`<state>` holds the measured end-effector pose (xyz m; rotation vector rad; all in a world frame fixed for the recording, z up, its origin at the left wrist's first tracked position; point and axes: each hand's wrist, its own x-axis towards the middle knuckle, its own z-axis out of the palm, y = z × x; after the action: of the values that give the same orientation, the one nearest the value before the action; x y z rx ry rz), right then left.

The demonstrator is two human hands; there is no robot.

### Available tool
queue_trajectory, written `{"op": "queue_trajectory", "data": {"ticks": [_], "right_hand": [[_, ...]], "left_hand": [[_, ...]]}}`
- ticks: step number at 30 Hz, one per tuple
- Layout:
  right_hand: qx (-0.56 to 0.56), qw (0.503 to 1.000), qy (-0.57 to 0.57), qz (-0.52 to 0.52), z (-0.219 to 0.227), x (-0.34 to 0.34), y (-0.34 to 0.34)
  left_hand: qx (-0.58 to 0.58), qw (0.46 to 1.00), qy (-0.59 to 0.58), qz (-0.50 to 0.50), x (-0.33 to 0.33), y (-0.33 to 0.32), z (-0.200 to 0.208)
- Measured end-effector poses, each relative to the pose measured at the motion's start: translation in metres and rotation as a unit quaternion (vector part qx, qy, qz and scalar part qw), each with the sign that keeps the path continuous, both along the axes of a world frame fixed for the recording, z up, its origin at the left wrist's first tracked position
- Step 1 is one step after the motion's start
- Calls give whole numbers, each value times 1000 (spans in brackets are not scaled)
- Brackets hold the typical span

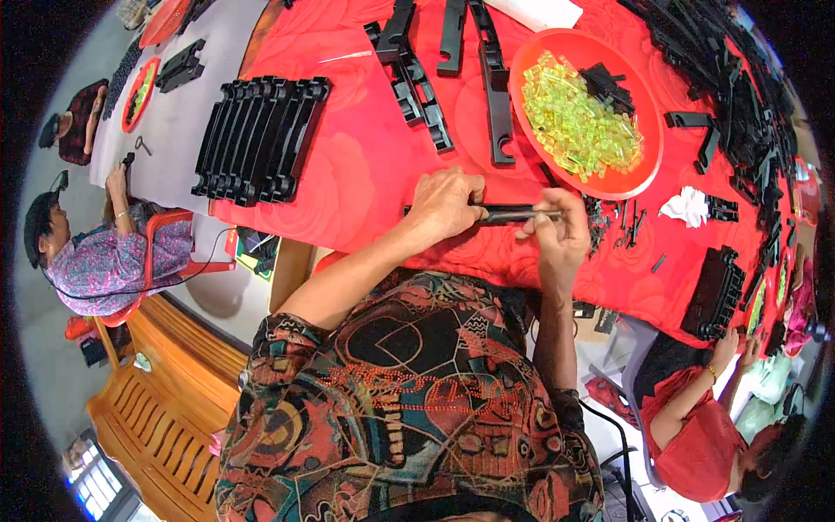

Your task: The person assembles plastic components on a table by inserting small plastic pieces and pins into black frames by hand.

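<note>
My left hand (446, 203) is closed on a long black plastic part (500, 219) at the near edge of the red-covered table. My right hand (559, 228) pinches a thin greyish rod-shaped tool (532, 213), which lies along the top of that part. The tool's exact kind and its tip cannot be made out. Just beyond my right hand stands a red plate (648, 161) heaped with small yellow-green translucent tubes (574, 122) and some small black pieces (609, 87). More long black parts (497, 104) lie beyond my hands.
A row of black bars (261, 139) lies at the left. On the right are small dark pins (633, 224), a crumpled white tissue (687, 206) and a large pile of black parts (713, 52). People work at the left (122, 252) and right (704, 426). A wooden bench (165, 418) stands behind, left.
</note>
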<state>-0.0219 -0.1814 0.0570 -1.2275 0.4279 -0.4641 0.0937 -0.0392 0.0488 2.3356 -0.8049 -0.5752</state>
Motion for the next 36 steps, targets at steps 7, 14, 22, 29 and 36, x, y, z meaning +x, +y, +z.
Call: {"op": "queue_trajectory", "data": {"ticks": [7,14,22,29,36], "right_hand": [[-156,987,45,9,-15,-5,-2],[-162,985,63,19,-19,-5,-1],[-141,989,36,-16,-26,-2,2],[-169,982,79,-8,-23,0,4],[-238,965,110,-26,-26,-1,11]], "left_hand": [[5,1000,2,8,0,0,2],[17,1000,-2,6,0,-2,1],[28,999,16,7,1,-3,3],[34,999,6,3,1,-3,5],[27,1000,9,-7,1,-4,2]]}}
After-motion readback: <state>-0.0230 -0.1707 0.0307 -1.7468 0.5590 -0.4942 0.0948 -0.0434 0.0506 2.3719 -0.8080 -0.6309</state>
